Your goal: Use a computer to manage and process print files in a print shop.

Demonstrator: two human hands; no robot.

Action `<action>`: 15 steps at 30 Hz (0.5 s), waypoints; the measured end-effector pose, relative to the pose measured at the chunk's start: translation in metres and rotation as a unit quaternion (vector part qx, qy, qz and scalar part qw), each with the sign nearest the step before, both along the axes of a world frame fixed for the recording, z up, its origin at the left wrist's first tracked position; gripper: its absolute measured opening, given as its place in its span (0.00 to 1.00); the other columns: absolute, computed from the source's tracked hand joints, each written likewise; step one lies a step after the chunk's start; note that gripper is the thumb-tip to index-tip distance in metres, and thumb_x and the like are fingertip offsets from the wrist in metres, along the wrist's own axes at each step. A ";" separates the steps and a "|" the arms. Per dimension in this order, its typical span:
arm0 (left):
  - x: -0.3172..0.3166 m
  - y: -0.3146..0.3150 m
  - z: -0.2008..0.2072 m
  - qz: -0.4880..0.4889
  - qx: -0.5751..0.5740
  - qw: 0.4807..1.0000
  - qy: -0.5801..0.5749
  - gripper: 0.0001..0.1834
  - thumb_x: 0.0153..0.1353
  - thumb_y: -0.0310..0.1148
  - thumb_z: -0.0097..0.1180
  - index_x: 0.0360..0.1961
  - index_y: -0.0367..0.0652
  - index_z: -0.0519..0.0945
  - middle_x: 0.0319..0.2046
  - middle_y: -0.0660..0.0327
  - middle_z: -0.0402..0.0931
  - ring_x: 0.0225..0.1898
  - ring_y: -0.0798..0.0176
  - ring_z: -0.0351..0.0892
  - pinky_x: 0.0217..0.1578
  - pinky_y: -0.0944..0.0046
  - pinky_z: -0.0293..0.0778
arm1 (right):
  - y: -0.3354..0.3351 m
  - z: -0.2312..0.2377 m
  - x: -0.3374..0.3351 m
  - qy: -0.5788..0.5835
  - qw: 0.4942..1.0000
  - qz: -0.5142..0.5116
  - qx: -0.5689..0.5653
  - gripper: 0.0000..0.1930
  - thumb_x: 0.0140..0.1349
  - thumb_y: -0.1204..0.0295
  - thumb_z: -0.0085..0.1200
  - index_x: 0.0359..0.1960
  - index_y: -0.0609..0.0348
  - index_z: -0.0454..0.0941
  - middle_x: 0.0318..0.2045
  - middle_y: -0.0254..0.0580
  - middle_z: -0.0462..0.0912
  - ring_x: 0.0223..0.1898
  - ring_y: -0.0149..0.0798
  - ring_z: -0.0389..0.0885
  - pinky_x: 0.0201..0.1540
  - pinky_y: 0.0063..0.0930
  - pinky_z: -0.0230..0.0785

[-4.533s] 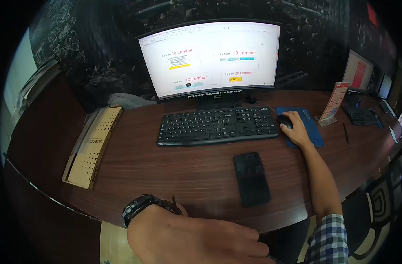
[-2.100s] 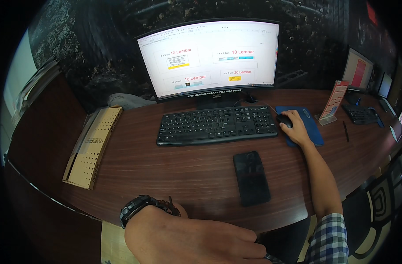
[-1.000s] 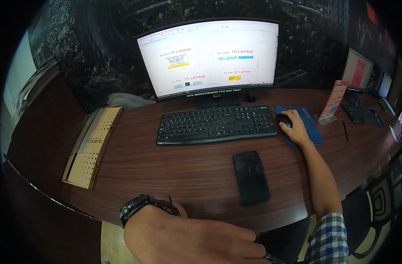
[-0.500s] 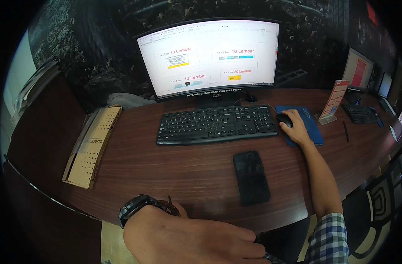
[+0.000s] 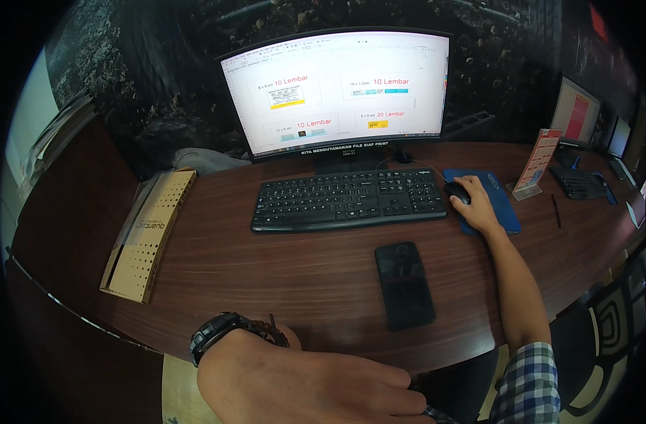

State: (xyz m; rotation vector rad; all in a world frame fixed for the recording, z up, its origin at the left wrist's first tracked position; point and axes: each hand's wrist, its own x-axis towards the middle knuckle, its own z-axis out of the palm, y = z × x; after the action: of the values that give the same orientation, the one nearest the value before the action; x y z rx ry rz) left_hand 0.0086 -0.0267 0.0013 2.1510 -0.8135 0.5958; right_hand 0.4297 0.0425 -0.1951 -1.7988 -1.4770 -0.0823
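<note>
My right hand (image 5: pixel 476 205) rests over a black computer mouse (image 5: pixel 458 192), its fingers around the mouse on a blue mouse pad (image 5: pixel 498 198). Low in the picture, by the desk's front edge, my left hand (image 5: pixel 323 385) lies with its back up and its fingers curled. The fingertips are out of sight, so anything inside them is hidden. A black watch (image 5: pixel 220 332) and a beaded bracelet sit at the left wrist. Between the hands a dark phone (image 5: pixel 405 286) lies face up on the desk. A black keyboard (image 5: pixel 348 201) stretches left from the mouse.
Behind the keyboard stands a lit curved monitor (image 5: pixel 337 95) showing a layout of several labels. On the left lies a flat tan box (image 5: pixel 150 240). Toward the right are a small display stand (image 5: pixel 537 162), a pen (image 5: pixel 555 210), a second keyboard (image 5: pixel 581 182) and another monitor (image 5: pixel 576 112).
</note>
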 end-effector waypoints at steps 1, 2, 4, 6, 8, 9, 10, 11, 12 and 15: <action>0.000 -0.001 -0.001 0.008 -0.004 1.000 -0.006 0.14 0.58 0.32 0.55 0.35 0.28 0.81 0.27 0.55 0.76 0.26 0.58 0.74 0.25 0.62 0.70 | 0.000 0.000 0.000 -0.001 1.000 0.001 0.000 0.27 0.59 0.65 0.60 0.59 0.63 0.77 0.57 0.51 0.75 0.59 0.55 0.76 0.63 0.40 0.68; 0.000 0.000 0.002 0.009 -0.003 1.000 -0.006 0.14 0.58 0.32 0.55 0.35 0.28 0.81 0.27 0.55 0.76 0.26 0.58 0.74 0.25 0.62 0.70 | 0.000 0.000 0.000 -0.001 1.000 0.001 0.000 0.27 0.59 0.65 0.60 0.59 0.63 0.77 0.57 0.51 0.75 0.59 0.55 0.76 0.63 0.40 0.68; -0.001 0.001 0.009 0.012 0.006 1.000 0.001 0.14 0.58 0.33 0.55 0.35 0.28 0.81 0.27 0.55 0.76 0.26 0.58 0.74 0.25 0.62 0.70 | 0.000 -0.001 0.000 0.003 1.000 0.000 0.000 0.27 0.58 0.65 0.60 0.59 0.63 0.77 0.57 0.50 0.75 0.59 0.55 0.76 0.63 0.40 0.68; 0.000 -0.002 0.001 0.017 0.001 1.000 -0.014 0.15 0.58 0.33 0.56 0.35 0.28 0.81 0.27 0.55 0.76 0.26 0.58 0.74 0.25 0.62 0.70 | 0.000 0.001 -0.001 0.006 1.000 -0.001 0.002 0.27 0.58 0.65 0.60 0.59 0.63 0.78 0.57 0.50 0.75 0.59 0.55 0.76 0.63 0.40 0.68; 0.000 -0.002 -0.002 0.022 -0.005 0.999 -0.029 0.15 0.58 0.33 0.56 0.35 0.27 0.81 0.27 0.54 0.76 0.26 0.58 0.74 0.25 0.62 0.70 | 0.000 0.002 -0.001 0.009 1.000 -0.002 0.003 0.26 0.58 0.65 0.60 0.59 0.62 0.78 0.57 0.50 0.75 0.59 0.55 0.76 0.63 0.40 0.68; 0.000 -0.001 -0.001 0.017 0.000 0.999 -0.030 0.15 0.57 0.33 0.56 0.35 0.27 0.80 0.27 0.54 0.76 0.26 0.58 0.74 0.25 0.61 0.70 | -0.001 0.002 -0.001 0.002 1.000 0.005 0.006 0.26 0.58 0.65 0.61 0.58 0.60 0.79 0.57 0.49 0.75 0.59 0.54 0.76 0.63 0.40 0.68; 0.000 -0.001 -0.001 0.011 0.005 0.999 -0.031 0.15 0.57 0.33 0.56 0.35 0.27 0.80 0.27 0.54 0.76 0.26 0.57 0.73 0.25 0.61 0.70 | -0.002 0.003 -0.001 -0.004 1.000 0.011 0.009 0.26 0.57 0.65 0.61 0.58 0.59 0.79 0.56 0.48 0.75 0.59 0.54 0.76 0.62 0.40 0.69; 0.000 0.000 -0.002 0.011 0.005 0.999 -0.031 0.15 0.57 0.33 0.56 0.35 0.27 0.80 0.27 0.54 0.76 0.26 0.57 0.73 0.25 0.61 0.70 | -0.002 0.003 -0.001 -0.004 1.000 0.011 0.009 0.26 0.57 0.65 0.61 0.58 0.59 0.79 0.56 0.48 0.75 0.59 0.54 0.76 0.62 0.40 0.69; 0.000 -0.001 -0.004 0.008 -0.002 0.999 -0.034 0.15 0.57 0.34 0.56 0.34 0.27 0.80 0.27 0.54 0.76 0.26 0.57 0.73 0.25 0.61 0.70 | -0.003 0.004 -0.001 -0.002 1.000 0.010 0.000 0.25 0.57 0.65 0.61 0.57 0.58 0.80 0.56 0.48 0.75 0.59 0.53 0.76 0.62 0.40 0.69; 0.000 0.002 -0.002 -0.002 0.011 0.999 -0.032 0.15 0.57 0.34 0.56 0.34 0.27 0.80 0.27 0.53 0.76 0.26 0.57 0.73 0.25 0.61 0.70 | -0.003 0.005 -0.004 0.000 1.000 0.009 -0.008 0.23 0.57 0.65 0.60 0.55 0.57 0.81 0.56 0.47 0.75 0.58 0.52 0.77 0.62 0.40 0.69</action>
State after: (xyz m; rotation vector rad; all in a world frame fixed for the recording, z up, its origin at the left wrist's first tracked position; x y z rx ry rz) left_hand 0.0086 -0.0245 -0.0011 2.1597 -0.8611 0.6587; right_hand 0.4254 0.0395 -0.1903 -1.7971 -1.4978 -0.0610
